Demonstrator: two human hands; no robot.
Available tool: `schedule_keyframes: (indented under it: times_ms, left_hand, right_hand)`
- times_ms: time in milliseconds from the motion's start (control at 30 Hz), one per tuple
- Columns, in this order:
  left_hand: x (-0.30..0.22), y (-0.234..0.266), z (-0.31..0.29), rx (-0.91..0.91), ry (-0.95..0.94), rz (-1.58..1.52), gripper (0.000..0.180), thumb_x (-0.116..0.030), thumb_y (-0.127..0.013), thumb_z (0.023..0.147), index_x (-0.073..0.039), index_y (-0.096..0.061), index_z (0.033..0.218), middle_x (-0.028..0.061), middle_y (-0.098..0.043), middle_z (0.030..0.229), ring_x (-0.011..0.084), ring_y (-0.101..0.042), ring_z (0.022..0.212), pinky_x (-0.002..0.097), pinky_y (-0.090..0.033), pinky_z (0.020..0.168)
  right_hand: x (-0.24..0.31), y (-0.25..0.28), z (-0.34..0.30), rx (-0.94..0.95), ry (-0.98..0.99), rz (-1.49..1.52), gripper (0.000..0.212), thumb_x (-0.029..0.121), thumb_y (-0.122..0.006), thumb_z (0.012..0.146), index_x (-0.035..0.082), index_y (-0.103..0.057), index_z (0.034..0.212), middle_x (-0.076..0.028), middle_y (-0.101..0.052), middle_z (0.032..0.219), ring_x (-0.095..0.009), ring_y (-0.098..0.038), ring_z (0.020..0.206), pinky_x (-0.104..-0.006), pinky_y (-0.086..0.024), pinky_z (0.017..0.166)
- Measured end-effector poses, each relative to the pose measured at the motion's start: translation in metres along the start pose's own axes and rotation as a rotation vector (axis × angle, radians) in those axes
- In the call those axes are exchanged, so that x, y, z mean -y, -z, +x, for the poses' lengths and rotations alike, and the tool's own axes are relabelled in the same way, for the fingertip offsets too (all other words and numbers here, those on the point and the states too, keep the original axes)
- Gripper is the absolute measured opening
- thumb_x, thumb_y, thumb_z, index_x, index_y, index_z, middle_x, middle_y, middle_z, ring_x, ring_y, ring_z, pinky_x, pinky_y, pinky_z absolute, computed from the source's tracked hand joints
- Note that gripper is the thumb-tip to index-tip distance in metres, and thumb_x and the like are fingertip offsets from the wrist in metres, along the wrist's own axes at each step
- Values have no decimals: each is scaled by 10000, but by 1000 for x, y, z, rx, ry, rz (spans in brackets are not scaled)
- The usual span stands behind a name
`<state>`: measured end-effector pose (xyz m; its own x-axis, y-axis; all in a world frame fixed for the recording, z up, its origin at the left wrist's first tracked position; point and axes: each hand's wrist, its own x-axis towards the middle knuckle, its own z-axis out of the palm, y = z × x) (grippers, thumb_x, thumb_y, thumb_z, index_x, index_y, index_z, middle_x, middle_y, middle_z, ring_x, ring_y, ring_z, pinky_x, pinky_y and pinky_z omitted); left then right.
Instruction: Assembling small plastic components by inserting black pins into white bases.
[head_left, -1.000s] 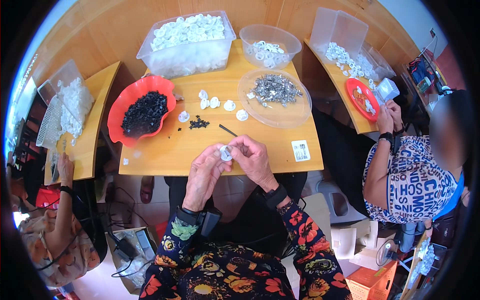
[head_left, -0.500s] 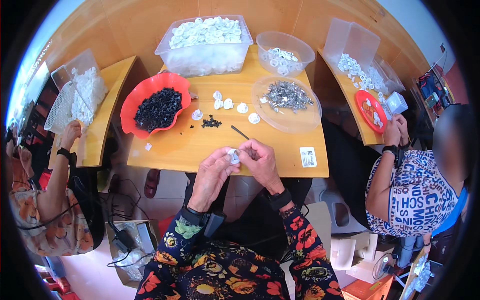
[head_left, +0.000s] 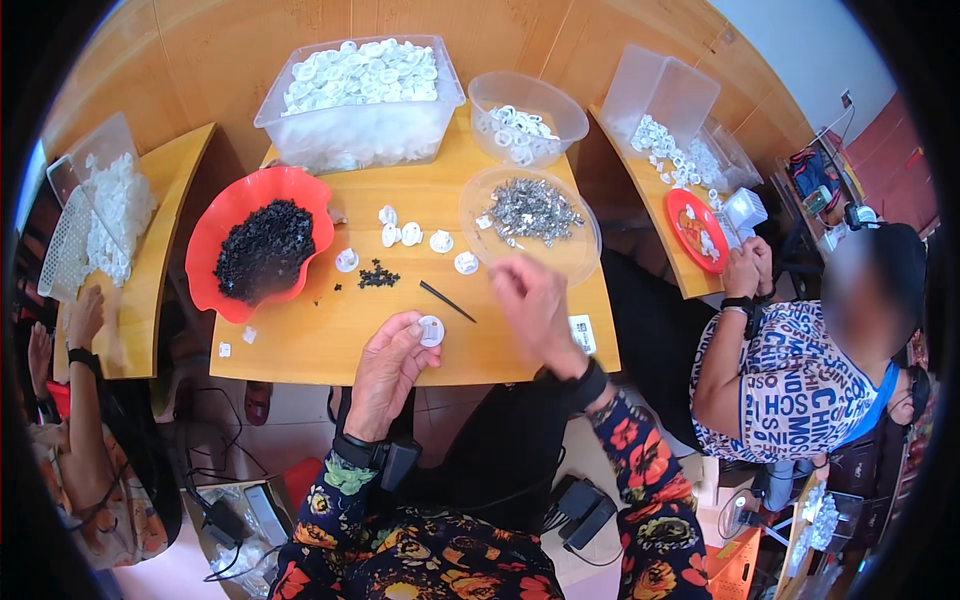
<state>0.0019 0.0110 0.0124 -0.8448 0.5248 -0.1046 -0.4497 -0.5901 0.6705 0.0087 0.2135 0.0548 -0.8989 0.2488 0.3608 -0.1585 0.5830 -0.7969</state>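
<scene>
A yellow wooden worktop (head_left: 300, 355) is running back toward a panelled wall (head_left: 230, 80), with a big clear tub (head_left: 350, 140) heaped with white parts standing along the far edge and a clear round bowl (head_left: 570, 110) sitting at the far-right corner. A scalloped red bowl (head_left: 205, 235) of black pieces is hugging the left edge; a round clear tray (head_left: 572, 255) of metal bits is lying by the right edge. Co-workers are working at side tables, a person in a patterned shirt (head_left: 795, 380) on the right and an arm (head_left: 85, 318) on the left.

And here's the change: half a second ago both hands were meeting at one white round piece (head_left: 430, 331); now the left hand (head_left: 385, 360) alone is pinching it, just over the near edge. The right hand (head_left: 538, 308) is blurring away toward the tray, fingers curling; whether it's holding anything, I cannot tell. The dark thin stick (head_left: 448, 301) is lying apart from both hands.

Bare wood is stretching from the left hand toward the near-left corner, where two white scraps (head_left: 249, 335) are lying. Loose white pieces (head_left: 440, 241) and a black cluster (head_left: 377, 274) are occupying the middle.
</scene>
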Motion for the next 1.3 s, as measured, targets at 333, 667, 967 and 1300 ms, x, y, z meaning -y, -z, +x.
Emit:
schedule_keyframes:
  times_ms: [333, 667, 967, 1300]
  left_hand:
    - [2, 4, 6, 3, 31, -53, 193, -144, -523, 961, 6, -549, 1080, 91, -626, 960, 148, -619, 811, 272, -522, 705]
    - [3, 4, 5, -18, 37, -23, 214, -173, -528, 955, -5, -521, 1087, 90, -608, 950, 152, -595, 808, 270, -494, 685]
    - [12, 5, 3, -69, -43, 8, 195, -141, -531, 955, -18, -527, 1106, 85, -608, 981, 153, -597, 845, 270, -500, 712]
    - [16, 4, 1, -38, -96, 43, 176, -114, -525, 961, -1, -575, 1086, 65, -615, 1003, 134, -605, 899, 272, -519, 750]
  right_hand:
    - [-75, 12, 58, 47, 207, -507, 33, 31, -596, 743, 33, -618, 768, -168, -622, 740, -357, -614, 729, -445, -498, 653]
    - [-26, 23, 42, 133, -84, -122, 91, 12, -621, 761, 3, -634, 850, -21, -628, 724, -76, -570, 644, -229, -477, 617]
    - [50, 3, 7, 534, -87, 52, 105, 40, -613, 775, -8, -604, 867, -20, -608, 701, -64, -568, 647, -223, -468, 599]
    - [52, -9, 12, 681, -52, -39, 133, 98, -644, 730, -12, -597, 787, -143, -635, 672, -241, -650, 635, -332, -501, 586]
